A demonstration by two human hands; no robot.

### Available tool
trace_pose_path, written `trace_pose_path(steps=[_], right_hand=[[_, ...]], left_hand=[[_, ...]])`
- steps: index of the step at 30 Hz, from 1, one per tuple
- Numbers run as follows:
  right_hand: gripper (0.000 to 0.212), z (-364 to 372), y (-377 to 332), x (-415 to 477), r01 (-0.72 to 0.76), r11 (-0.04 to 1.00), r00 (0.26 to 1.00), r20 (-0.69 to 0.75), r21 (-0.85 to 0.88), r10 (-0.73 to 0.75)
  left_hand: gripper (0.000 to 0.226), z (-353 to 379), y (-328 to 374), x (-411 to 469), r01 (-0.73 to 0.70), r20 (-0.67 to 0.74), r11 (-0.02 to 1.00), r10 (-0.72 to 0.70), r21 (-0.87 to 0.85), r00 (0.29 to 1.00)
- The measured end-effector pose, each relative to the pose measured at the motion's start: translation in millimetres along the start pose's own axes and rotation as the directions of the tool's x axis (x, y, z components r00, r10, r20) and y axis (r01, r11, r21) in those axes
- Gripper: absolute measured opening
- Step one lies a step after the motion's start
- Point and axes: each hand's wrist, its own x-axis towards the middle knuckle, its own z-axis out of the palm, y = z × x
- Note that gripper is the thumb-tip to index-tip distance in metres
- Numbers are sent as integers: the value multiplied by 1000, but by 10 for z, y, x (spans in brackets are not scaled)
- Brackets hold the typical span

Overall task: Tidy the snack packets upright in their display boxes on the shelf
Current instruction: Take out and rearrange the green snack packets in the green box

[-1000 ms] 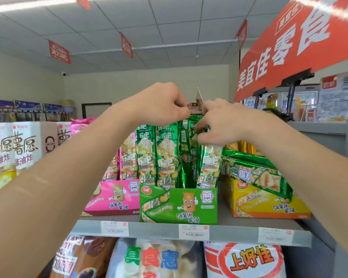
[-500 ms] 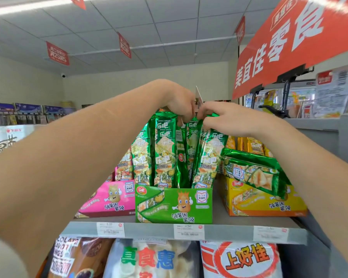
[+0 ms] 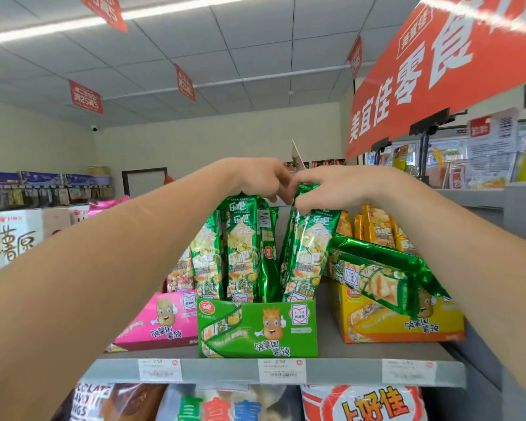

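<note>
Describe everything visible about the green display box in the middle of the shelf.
The green display box looks like printed cardboard, with a cartoon potato, a film-strip picture and Chinese lettering on its front. It stands on the grey shelf between a pink box and a yellow box, open-topped, holding tall green packets upright. Both hands grip the packet tops; neither touches the box.

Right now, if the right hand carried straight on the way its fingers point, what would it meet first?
The right hand points left toward the left hand; their fingertips look nearly touching above the green packets, so it would likely meet that hand first, though depth is unclear.
</note>
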Motion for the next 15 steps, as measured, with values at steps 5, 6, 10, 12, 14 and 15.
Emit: trace_pose_path(steps=[5,6,10,12,14,15], right_hand=[[30,2,-2,55,-1,1000,1000,18,-17,2],[32,10,14,62,-7,1000,1000,17,-18,8],[40,50,52,53,-7,1000,1000,-3,-22,7],[44,70,59,46,-12,1000,1000,-15,-10,12],[52,92,58,39,-8,1000,1000,-28,15,8],[58,97,57,33,3,1000,1000,-31,25,-2]], left_hand=[[46,39,-24,89,184,123,892,-255,414,959],[44,37,-24,81,201,139,886,-281,418,950],[42,5,-55,11,147,-3,931,-155,335,988],[40,-14,-59,-20,116,-74,945,-98,306,992],[34,-27,-59,-53,97,-113,952,-67,289,991],[29,-41,-59,-76,90,-130,959,-56,268,990]])
